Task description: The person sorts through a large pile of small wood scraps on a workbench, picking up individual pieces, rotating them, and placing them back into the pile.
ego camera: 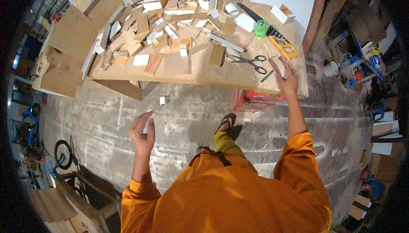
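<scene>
My right hand (pixel 288 80) is at the right end of the wooden worktable (pixel 204 78), its thumb and fingers around the near end of a small reddish-brown block (pixel 278 65). Just left of that hand lies a green pencil (pixel 267 76). Black-handled scissors (pixel 250 62) rest a little farther left. Beyond the block is a handsaw with a yellow handle (pixel 284 48), its dark blade pointing away from me. My left hand (pixel 142 133) hangs in the air before the table, thumb and fingers apart, holding nothing.
A large pile of wood offcuts (pixel 179 22) covers the table's left and middle. A green cup (pixel 261 28) stands beside the saw blade. Cardboard (pixel 68 38) flanks the left end. Beneath the table is a red box (pixel 255 100); a small white block (pixel 163 100) lies on the floor.
</scene>
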{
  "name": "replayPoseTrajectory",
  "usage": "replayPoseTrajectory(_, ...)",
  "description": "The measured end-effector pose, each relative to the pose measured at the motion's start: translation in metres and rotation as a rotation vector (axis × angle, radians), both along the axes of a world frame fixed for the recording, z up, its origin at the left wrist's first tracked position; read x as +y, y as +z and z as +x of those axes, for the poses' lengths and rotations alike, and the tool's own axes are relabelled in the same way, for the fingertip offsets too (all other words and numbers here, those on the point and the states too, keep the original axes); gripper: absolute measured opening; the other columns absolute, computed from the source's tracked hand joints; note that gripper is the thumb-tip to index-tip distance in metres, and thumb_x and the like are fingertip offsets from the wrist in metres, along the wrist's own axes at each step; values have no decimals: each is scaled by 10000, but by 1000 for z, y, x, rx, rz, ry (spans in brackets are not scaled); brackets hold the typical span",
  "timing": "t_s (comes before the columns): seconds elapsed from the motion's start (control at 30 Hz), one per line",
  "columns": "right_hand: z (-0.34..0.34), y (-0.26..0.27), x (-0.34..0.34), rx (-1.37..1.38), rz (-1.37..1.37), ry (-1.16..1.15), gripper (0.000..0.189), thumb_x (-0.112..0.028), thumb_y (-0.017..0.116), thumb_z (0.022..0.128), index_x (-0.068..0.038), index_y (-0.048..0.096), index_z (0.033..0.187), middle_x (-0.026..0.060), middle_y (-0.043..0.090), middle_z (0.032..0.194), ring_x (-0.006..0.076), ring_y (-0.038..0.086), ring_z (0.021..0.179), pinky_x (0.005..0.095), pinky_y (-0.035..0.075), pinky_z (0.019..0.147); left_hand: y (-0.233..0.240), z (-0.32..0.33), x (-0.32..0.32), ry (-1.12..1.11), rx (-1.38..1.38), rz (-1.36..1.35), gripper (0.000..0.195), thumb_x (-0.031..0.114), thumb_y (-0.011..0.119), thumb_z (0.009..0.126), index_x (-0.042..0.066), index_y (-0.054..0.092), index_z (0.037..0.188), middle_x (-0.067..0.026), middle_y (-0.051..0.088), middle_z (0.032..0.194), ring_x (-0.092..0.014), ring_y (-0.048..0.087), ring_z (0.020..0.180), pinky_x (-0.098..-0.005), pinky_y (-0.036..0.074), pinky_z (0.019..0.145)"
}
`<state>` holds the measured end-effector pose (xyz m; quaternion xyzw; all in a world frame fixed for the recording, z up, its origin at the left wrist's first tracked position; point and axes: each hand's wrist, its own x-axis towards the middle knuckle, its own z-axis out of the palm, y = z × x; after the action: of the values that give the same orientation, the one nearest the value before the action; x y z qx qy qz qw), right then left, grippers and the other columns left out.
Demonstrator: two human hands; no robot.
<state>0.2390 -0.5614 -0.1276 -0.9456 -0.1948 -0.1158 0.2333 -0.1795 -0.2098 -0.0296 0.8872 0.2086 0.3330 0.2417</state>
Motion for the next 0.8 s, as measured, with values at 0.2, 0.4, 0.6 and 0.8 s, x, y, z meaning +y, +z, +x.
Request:
replayPoseTrajectory(0.2, 16, 12, -7, 534, 763, 86, 640, -112, 839, 718, -28, 572, 1294, 76, 639, 1219, 166, 591, 1089, 293, 483, 908, -4, 21, 3, -25, 5, -20, 245, -28, 637, 822, 13, 696, 1056, -205, 685, 1016, -347, 665, 955, -372, 512, 851)
replayPoseTrajectory(0.4, 2, 47, 39, 347, 507, 454, 694, -93, 845, 658, -46, 570, 1295, 129, 639, 1233, 250, 594, 1161, 348, 454, 992, -11, 99, 9, 9, 54, 26, 426, 14, 666, 794, 2, 617, 1218, -242, 632, 1147, -420, 598, 1066, -430, 474, 939)
replayPoseTrajectory(0.6, 42, 50, 67, -25, 348, 372, 675, -159, 831, 600, -84, 597, 1229, 159, 627, 1167, 378, 586, 1088, 447, 473, 936, -33, 169, 15, 129, 53, -35, 641, 40, 693, 789, 11, 465, 1387, -240, 550, 1304, -414, 570, 1130, -437, 444, 982)
replayPoseTrajectory(0.8, 61, 58, 78, -40, 7, 418, 669, -204, 832, 611, -107, 584, 1224, 147, 573, 1212, 383, 525, 1143, 483, 423, 962, -28, 200, 12, 182, 108, -208, 707, 37, 707, 768, -2, 425, 1415, -253, 536, 1299, -395, 525, 1185, -420, 426, 1012)
